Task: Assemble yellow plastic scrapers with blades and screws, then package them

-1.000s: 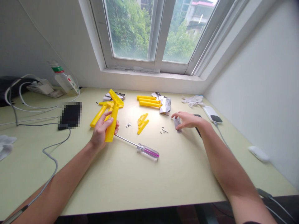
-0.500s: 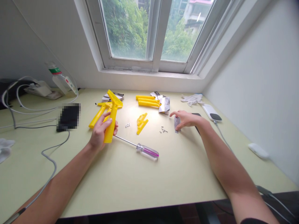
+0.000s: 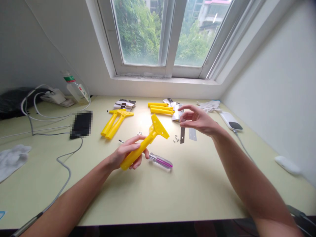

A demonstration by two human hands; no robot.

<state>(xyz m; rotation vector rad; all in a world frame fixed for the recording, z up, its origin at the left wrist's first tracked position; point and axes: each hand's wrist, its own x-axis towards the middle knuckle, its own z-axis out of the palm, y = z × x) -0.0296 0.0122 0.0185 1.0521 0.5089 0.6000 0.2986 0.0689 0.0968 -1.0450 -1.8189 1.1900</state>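
Taking the tabletop (image 3: 158, 197) as a clock face, twelve lying toward the window, a clear-handled screwdriver (image 3: 161, 162) is lying nearest, at five o'clock. Its shaft is running beneath the left hand (image 3: 122, 153), so a dropping wrist could be nudging it and setting it rolling.

At nine o'clock that left hand is gripping a yellow scraper handle (image 3: 145, 143), its fingers wrapping around the shaft and its wide head tilting up toward one o'clock. A loose grip low on the shaft could be letting the head twist.

At two o'clock loose screws (image 3: 176, 139) are lying scattered just beside a thin metal blade (image 3: 182, 135). The right hand (image 3: 197, 121) is pinching this blade near its top end, leaving the rest hanging down. With so little held, it could be slipping and scattering the screws, or its edge could be nicking a fingertip.

Slightly beyond the screws, flat blades (image 3: 193, 134) are lying close together; a brushing wrist could be shifting them. Toward eleven, small nuts or washers (image 3: 139, 133) are sitting within easy reach of a sweeping knuckle.

Farther off, two yellow scrapers (image 3: 116, 127) are resting at ten, yellow tubes (image 3: 161, 111) are lying at twelve, and a white glove (image 3: 209, 106) is lying crumpled toward two.
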